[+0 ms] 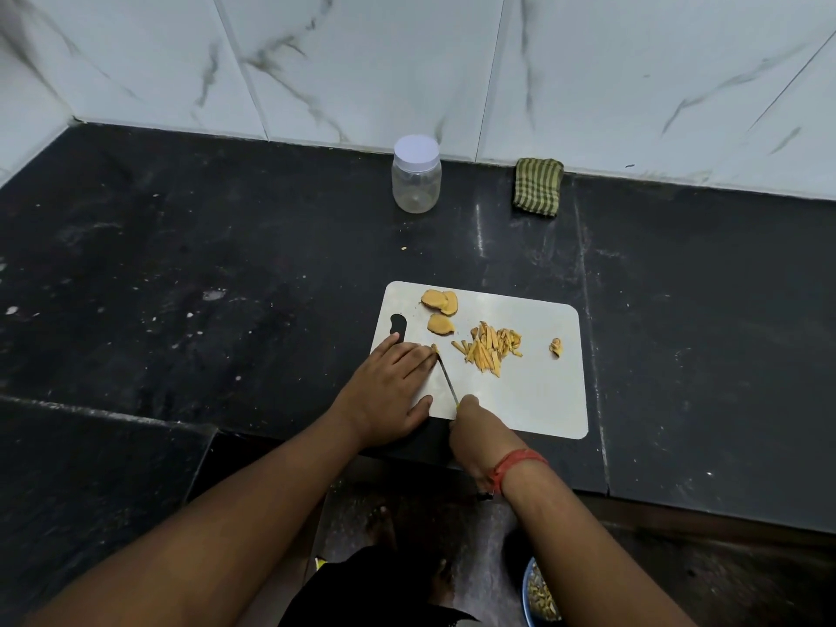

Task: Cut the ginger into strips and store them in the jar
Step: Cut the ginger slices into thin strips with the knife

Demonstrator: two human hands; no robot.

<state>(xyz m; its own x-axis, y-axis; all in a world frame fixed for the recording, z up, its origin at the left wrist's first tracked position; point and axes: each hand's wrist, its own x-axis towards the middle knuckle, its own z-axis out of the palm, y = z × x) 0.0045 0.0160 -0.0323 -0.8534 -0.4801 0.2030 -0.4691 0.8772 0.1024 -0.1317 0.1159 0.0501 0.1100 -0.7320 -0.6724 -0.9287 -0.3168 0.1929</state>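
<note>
Three ginger slices (pixel 439 310) wait at the cutting board's (pixel 538 395) far left corner, cut strips (pixel 491 348) mid-board. Left hand (pixel 389 391) lies flat, pinning a slice (pixel 435 348); right hand (pixel 475 427) grips the knife (pixel 448 377). Keep fingertips back, cuts narrow. The lidded jar (pixel 416 174) stands at the tabletop's far edge.

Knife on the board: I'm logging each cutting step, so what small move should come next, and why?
Probably press the knife down through the ginger piece under the left hand fingertips. The right hand grips the handle, the blade lies beside that piece, and uncut slices wait behind the strips.
</note>
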